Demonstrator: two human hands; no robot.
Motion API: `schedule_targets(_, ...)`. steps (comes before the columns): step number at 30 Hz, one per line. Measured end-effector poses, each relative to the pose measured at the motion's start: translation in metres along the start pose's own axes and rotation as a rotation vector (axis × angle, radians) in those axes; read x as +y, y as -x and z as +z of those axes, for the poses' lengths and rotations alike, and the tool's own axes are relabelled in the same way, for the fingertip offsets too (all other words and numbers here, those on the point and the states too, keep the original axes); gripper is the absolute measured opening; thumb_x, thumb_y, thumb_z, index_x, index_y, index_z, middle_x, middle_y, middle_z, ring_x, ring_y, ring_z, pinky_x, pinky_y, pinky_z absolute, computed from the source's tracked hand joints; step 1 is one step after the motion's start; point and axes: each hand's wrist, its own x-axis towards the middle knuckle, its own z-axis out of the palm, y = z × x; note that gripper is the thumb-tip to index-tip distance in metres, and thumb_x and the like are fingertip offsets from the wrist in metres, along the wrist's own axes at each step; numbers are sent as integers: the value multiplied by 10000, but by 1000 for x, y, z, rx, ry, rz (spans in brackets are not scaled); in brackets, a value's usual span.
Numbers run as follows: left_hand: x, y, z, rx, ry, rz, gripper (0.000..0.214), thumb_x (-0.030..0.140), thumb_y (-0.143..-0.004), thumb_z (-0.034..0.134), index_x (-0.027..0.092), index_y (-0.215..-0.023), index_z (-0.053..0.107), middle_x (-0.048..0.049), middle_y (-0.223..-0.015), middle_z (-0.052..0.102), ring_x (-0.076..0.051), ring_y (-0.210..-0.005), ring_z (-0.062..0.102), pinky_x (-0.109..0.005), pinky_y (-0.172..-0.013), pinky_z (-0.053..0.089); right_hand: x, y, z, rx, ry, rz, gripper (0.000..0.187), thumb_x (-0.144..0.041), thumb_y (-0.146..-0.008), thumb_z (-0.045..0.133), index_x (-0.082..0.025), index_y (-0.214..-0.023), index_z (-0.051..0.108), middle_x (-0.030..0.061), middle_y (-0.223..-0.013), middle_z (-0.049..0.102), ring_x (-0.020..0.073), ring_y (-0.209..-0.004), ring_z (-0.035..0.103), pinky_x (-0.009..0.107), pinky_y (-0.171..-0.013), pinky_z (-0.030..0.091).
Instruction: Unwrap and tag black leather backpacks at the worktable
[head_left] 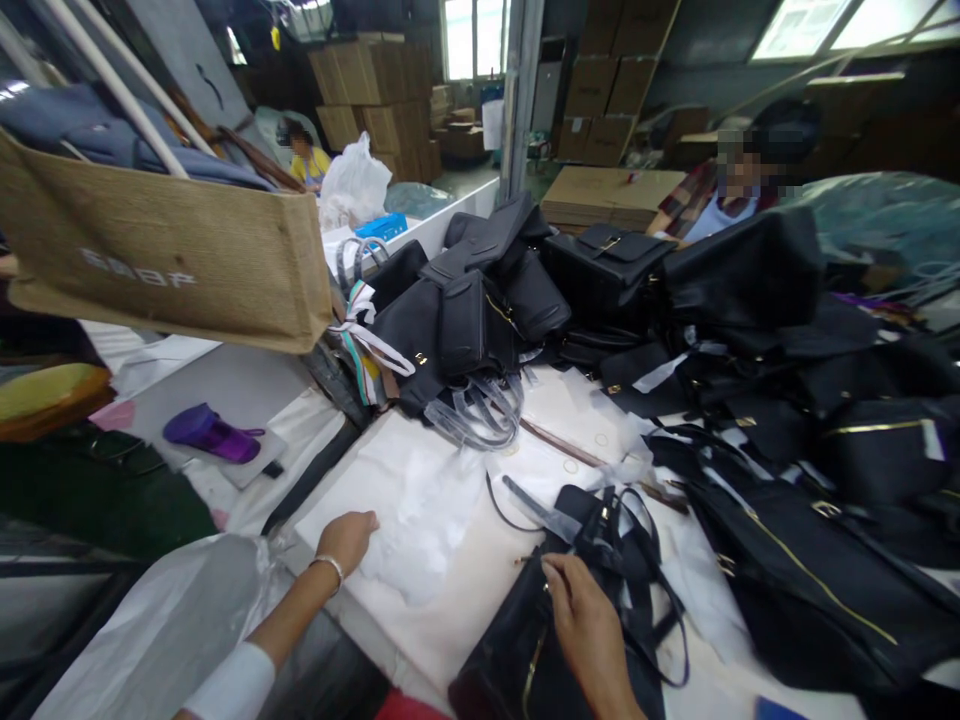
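My left hand (346, 545), with a bracelet at the wrist, is closed at the left edge of a crumpled sheet of thin white paper (420, 520) on the table. Its fingers are curled against that sheet. Below and to the right, my right hand (589, 615) is over a black bag (495, 640) with a gold zip and thin straps. Thumb and forefinger are pinched together at the bag's upper edge, close to gold hardware; the other fingers are folded and partly hidden. A plastic-wrapped strap (544, 510) lies just beyond this hand.
Black bags (465, 300) are heaped at the back and right of the white table (480, 570). A tan burlap bag (165, 250) juts in at upper left, above a purple pouch (214, 432). Two people sit farther back, near stacked cartons (375, 90).
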Motion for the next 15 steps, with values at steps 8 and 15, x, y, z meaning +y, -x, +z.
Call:
schedule_targets(8,21,32,-21,45,162,89,217,220,-881,423,114,-913,609,-137,-861,677,-260,-888,638,-372,-832,456,-33,35,46,-165,-560,271,345,-507,-880,445,-195,-800,570,27,-710,608,174,-674,594,290,-646,463)
schedule_targets(15,121,77,5,-426,1498,-115,333,357,-561,825,174,-779,653,-24,-798,667,-188,-760,631,-284,-695,532,-68,37,79,-217,-1120,602,688,-768,-566,602,-234,-981,474,22,-829,605,167,-647,618,320,-518,498)
